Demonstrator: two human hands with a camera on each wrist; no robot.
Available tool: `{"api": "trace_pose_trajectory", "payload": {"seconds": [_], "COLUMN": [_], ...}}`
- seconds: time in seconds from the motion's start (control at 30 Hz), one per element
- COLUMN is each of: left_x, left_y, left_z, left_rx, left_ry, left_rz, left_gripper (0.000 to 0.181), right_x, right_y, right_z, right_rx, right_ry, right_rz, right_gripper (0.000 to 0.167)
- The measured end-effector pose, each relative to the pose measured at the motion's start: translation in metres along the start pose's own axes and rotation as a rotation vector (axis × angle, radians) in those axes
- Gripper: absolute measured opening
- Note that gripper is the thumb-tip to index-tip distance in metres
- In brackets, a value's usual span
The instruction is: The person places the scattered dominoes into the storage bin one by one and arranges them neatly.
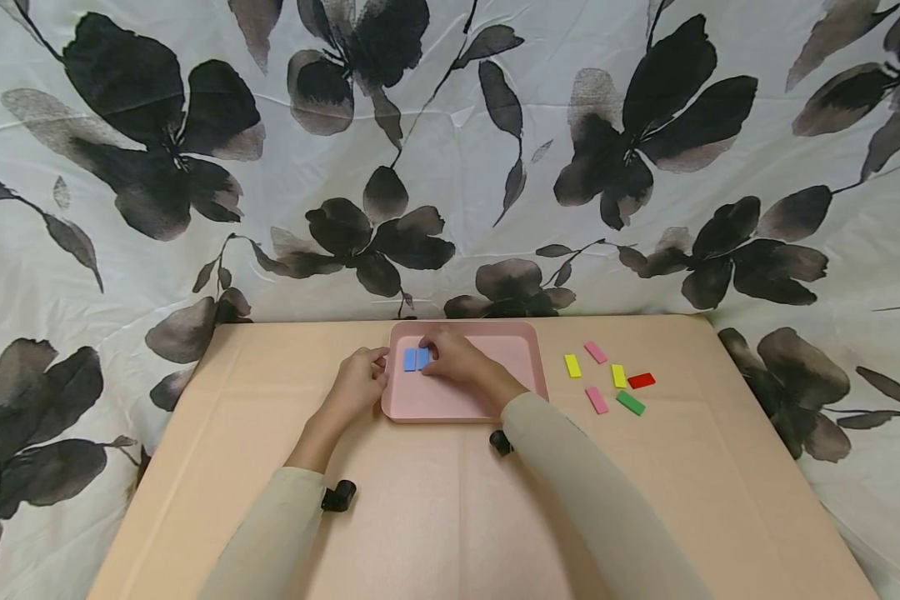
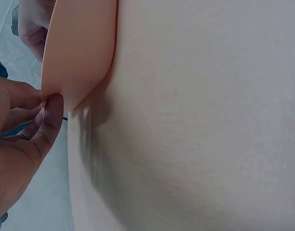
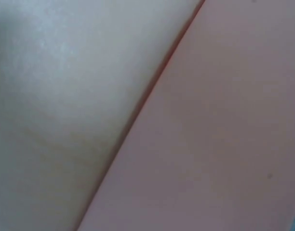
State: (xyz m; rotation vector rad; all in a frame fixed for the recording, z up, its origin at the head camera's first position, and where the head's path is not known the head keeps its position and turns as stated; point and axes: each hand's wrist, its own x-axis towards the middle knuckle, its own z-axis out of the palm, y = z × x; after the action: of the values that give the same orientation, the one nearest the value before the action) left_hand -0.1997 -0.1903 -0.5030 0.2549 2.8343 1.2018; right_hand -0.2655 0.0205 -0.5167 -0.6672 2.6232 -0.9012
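Note:
A pink tray lies near the far edge of the table, and two small blue blocks sit side by side at its left end. At the tray's left rim my left hand pinches the edge between thumb and fingers, as the left wrist view shows up close with the hand at the tray's corner. Reaching over the tray, my right hand holds the right-hand blue block between its thumb and fingertips. The right wrist view shows mostly the tray floor, with a sliver of blue in its lower right corner.
Right of the tray lie several loose blocks: yellow, pink, red and green. Behind the table hangs a white cloth with dark flowers.

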Motion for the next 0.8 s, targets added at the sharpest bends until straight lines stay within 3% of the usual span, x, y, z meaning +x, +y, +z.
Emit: {"api": "trace_pose_trajectory", "payload": {"seconds": [0.8], "left_x": [0.0045], "left_y": [0.0016], "left_z": [0.0032], "left_rx": [0.008], "left_ry": [0.011], "left_rz": [-0.025], "left_gripper": [0.045], "right_x": [0.0028], "right_y": [0.0051], "right_z": [0.0048], "right_rx": [-0.033], "right_ry": [0.022], "right_rz": [0.009], "right_gripper": [0.048]}}
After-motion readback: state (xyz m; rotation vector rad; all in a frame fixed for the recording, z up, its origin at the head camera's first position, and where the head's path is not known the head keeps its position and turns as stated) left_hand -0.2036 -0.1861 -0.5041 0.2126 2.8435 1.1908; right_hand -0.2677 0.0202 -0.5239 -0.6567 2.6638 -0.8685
